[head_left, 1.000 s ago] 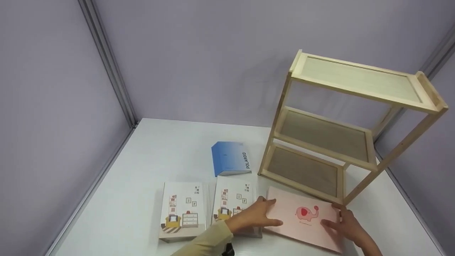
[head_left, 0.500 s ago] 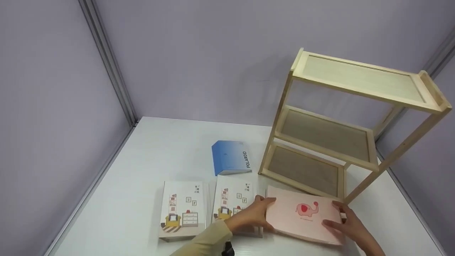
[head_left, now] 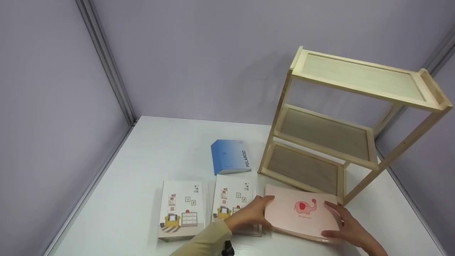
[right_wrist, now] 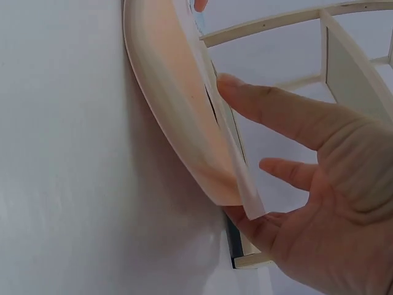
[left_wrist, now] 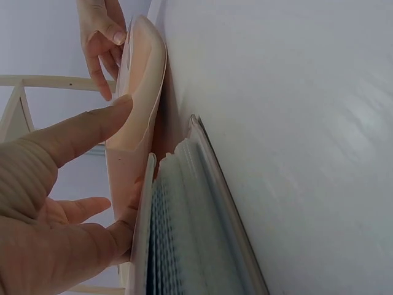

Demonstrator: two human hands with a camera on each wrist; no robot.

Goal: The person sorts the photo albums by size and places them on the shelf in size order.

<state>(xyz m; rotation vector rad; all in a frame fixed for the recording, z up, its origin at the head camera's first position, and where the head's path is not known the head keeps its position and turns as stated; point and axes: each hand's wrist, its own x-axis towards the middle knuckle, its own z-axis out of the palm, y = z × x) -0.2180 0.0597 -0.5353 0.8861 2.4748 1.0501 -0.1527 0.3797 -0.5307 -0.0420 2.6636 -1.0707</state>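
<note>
A pink album [head_left: 282, 208] with a red elephant on its cover lies in front of the wooden shelf in the head view. My left hand [head_left: 250, 215] holds its left side, thumb at the front edge and fingers toward the back. On the opposite side my right hand [head_left: 350, 227] grips the short edge, with the thumb near the front corner. The left wrist view shows the left thumb against the album's edge [left_wrist: 138, 92], while its lower fingers are partly hidden by a white album [left_wrist: 190, 203]. In the right wrist view, fingers reach behind the pink album [right_wrist: 178, 104].
Two white albums with room drawings, one at the left [head_left: 183, 209] and one beside my left hand [head_left: 233, 193], lie on the white table [head_left: 160, 149]. Behind them is a blue POLAROID album [head_left: 231, 156]. The three-tier wooden shelf [head_left: 327, 156] stands at the right, close behind the pink album.
The pink album's front edge has shifted back, away from me. My left thumb has gone from the cover to the front edge. The right thumb has moved down toward the corner.
</note>
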